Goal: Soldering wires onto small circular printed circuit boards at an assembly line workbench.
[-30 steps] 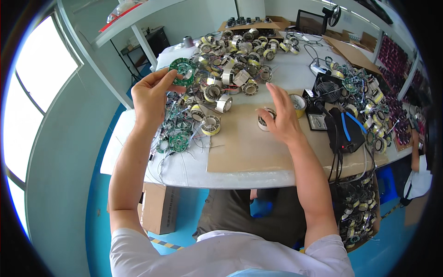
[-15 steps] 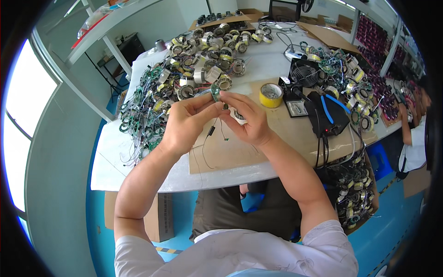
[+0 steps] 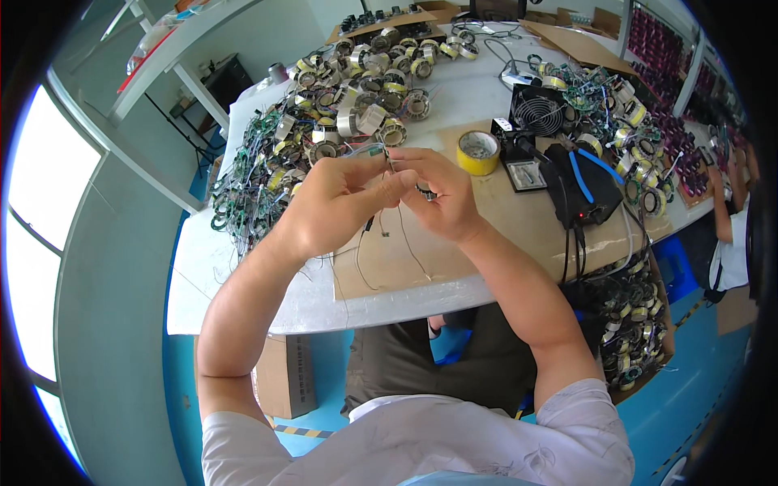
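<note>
Above the brown board, my left hand (image 3: 328, 202) and right hand (image 3: 444, 193) meet with their fingers pinched together. Between the fingertips is a small green circuit board (image 3: 375, 151), mostly hidden by them. Thin wires (image 3: 405, 239) dangle below the hands, one of them with a small dark piece on it. Just past my fingers lies a heap of ring-shaped wire coils (image 3: 371, 120) with yellow wrapping. Tangled green circuit boards with wires (image 3: 250, 174) spread along its left side.
Right of my hands sit a yellow-sided round tub (image 3: 478, 154), a black fan unit (image 3: 536, 113) and a black box (image 3: 579, 198) with blue-handled pliers (image 3: 577, 174) on it. More coils (image 3: 640, 174) are heaped beyond. A co-worker's arm (image 3: 721, 206) shows at far right.
My hands have closed in around the circuit board, so less of it shows, and my left thumb has shifted right. A longer wire now hangs beneath. The whole view has shifted slightly.
</note>
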A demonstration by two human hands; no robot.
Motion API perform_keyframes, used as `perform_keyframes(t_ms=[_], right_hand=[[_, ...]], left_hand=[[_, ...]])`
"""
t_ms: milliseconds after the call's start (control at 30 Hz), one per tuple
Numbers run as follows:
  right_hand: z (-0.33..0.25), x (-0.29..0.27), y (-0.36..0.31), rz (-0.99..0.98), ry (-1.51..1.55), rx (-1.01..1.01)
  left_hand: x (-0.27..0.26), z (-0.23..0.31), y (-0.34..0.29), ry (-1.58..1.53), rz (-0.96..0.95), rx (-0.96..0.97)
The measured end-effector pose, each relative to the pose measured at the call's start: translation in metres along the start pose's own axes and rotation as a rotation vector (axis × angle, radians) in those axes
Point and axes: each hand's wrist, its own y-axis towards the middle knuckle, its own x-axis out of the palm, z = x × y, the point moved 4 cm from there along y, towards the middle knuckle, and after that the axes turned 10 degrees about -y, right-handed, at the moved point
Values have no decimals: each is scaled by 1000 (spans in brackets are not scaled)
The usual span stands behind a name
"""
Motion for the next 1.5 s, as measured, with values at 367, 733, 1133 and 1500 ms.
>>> perform_keyframes(t_ms=[367,733,1133,1500], right_hand=[[24,-5,2,58,898,619],[6,5,-7,-209,754,702],[1,-4,-4,-145,46,432],[-37,11,-10,-142,-524,-273]], left_hand=[[-28,52,-48,71,311,178],[-31,-14,19,85,92,-43],[-35,-29,-1,565,521,675],[-17,-94,16,-253,512,436]])
